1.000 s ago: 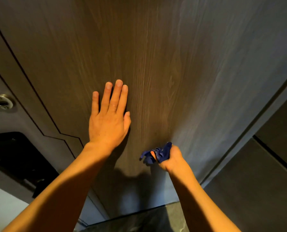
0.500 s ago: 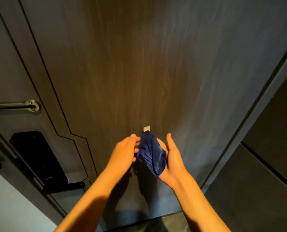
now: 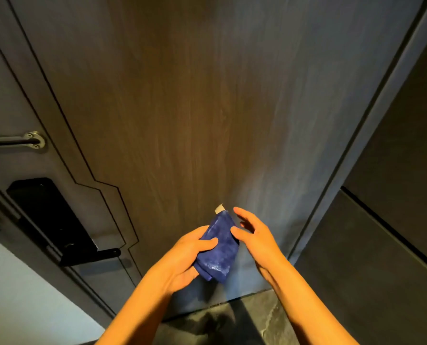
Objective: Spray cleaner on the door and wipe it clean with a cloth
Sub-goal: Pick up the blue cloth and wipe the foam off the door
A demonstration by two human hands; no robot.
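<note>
Dark wood door filled the view, above a stone floor. The blue cloth was bunched in the left hand, whose grip pinched it; the right hand stood spread, touching its edge. A loose hold could drop it during the handover.

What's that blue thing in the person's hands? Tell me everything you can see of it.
The blue cloth is a deep blue, soft-looking fabric, folded into a bundle with a small pale tag at its top corner. It is held in the air in front of the wooden door, low down near the floor. The left hand grips it from the side, thumb across its face; the right hand touches its other edge, fingers spread.
</note>
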